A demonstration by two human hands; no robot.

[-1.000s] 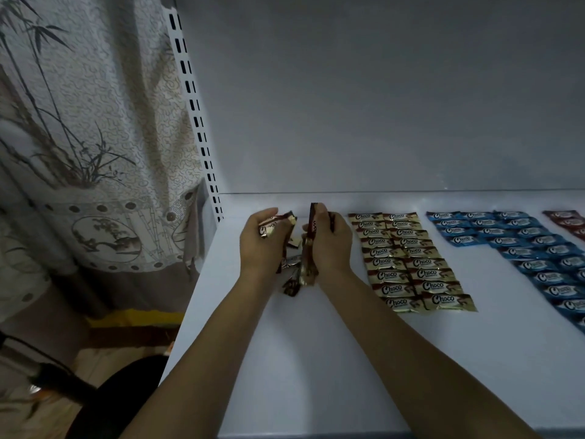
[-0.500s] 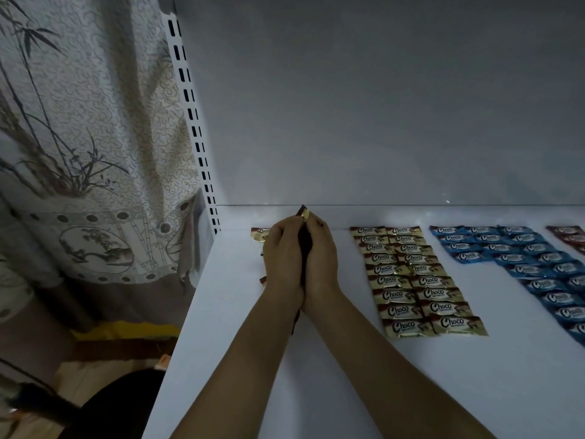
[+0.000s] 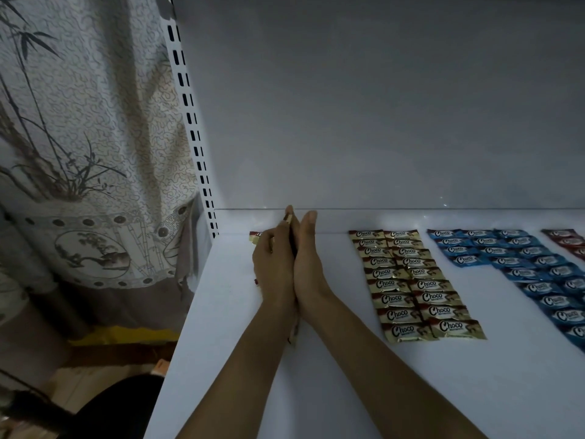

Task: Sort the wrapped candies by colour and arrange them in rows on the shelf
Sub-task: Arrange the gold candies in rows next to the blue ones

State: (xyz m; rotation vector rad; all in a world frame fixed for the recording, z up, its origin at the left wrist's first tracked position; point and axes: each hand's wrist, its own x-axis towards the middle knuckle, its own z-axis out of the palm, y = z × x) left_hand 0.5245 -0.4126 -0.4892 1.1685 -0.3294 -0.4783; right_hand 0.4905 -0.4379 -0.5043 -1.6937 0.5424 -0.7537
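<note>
A bunch of brown candies (image 3: 288, 218) stands on edge on the white shelf (image 3: 348, 391), just left of the gold candies (image 3: 411, 280). The left hand (image 3: 274, 270) and right hand (image 3: 309, 264) are pressed flat together with the bunch sandwiched between their palms. Wrapper ends poke out above the fingertips, beside the left hand and under the wrists, and their number cannot be told. The gold candies number eighteen, in two columns of nine. Right of them lie blue candies (image 3: 506, 263) in three columns; the nearest column has four, and the others run out of view. Farther right are three dark red candies (image 3: 562, 233) at the frame's edge. Far left of the gold candies hangs a patterned curtain (image 3: 79, 137).
</note>
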